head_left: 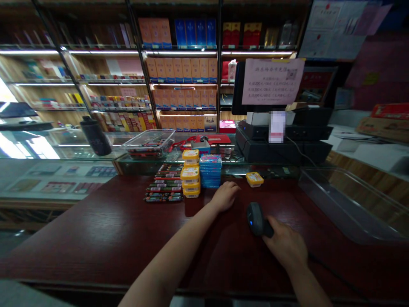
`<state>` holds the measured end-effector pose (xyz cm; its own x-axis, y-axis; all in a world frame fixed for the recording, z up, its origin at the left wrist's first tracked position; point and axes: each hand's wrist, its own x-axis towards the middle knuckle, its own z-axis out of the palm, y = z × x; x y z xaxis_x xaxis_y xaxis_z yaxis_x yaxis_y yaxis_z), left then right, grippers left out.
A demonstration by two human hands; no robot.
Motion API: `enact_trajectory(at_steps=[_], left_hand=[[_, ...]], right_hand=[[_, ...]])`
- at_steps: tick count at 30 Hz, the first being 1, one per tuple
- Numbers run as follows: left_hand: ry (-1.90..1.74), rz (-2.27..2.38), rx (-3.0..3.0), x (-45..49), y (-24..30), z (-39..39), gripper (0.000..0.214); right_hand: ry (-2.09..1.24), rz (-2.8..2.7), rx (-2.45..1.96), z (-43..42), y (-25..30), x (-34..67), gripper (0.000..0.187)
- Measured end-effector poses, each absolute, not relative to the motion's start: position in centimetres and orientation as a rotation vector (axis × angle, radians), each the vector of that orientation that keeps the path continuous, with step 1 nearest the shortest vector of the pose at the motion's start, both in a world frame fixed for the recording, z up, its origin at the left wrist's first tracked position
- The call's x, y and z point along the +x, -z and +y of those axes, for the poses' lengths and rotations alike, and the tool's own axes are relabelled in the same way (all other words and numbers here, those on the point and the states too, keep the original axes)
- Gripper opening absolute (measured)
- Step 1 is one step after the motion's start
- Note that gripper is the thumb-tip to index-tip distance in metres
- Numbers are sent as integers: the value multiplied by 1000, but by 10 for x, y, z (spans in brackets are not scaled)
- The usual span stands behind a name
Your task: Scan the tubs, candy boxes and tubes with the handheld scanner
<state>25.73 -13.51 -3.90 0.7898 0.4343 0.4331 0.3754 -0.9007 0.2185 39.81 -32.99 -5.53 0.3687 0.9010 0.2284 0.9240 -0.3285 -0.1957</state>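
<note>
My right hand [286,245] grips a dark handheld barcode scanner [256,218] over the dark red counter [105,230], its head pointing away from me. My left hand [225,196] rests knuckles-up on the counter with fingers curled, just right of a stack of blue packets [210,171]. I cannot see anything in it. A single small yellow tub [254,179] lies just beyond the left hand. A stack of yellow tubs [191,172] stands left of the blue packets, beside a pile of flat dark packs [164,184].
A black till with a screen and a paper notice [281,128] stands at the back right. A clear plastic tray [348,200] sits on the right, another clear tray [150,143] and a dark tumbler [95,136] on the glass display case. Stocked shelves fill the wall behind.
</note>
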Motion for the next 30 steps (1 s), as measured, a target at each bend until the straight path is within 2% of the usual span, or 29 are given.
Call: enact_trajectory(at_steps=[8,16,22,30], left_hand=[[-726,875,2740,336,43,-108,34],[-608,1014,2746,367,46,-103,20],[-581,940,2826,334,46,-112,19],[-705,756,2696,234,49,-139,19]], right_hand=[[70,-1615,-2344,-325,55,403,20],[119,-1639,-2272,-323,60,407,19],[71,-1624,-2295,-323,55,407,20],[35,-1613,-2326,-327,52,404,25]])
